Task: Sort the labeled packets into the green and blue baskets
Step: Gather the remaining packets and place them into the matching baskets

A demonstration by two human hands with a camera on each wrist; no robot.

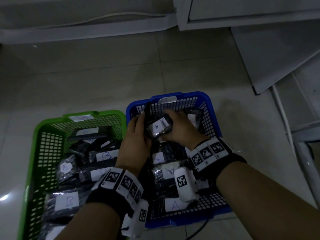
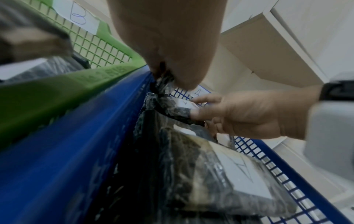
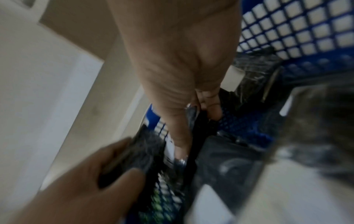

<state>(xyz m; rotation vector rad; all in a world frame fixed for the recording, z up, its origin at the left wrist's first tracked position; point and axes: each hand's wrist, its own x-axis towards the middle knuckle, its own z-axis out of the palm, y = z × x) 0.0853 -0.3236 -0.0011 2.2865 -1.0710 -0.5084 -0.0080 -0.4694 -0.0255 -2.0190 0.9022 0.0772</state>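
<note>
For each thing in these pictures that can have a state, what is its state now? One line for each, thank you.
Packet labelled A: held up over the blue basket, gripped by both hands.
Left hand: fingers curled round the packet's left side.
Right hand: fingers curled round the packet's right side.
Blue basket: on the floor, holds A packets.
Green basket: on the floor, holds B packets.

Dim, underexposed head view; blurred, edge-warped wrist views.
</note>
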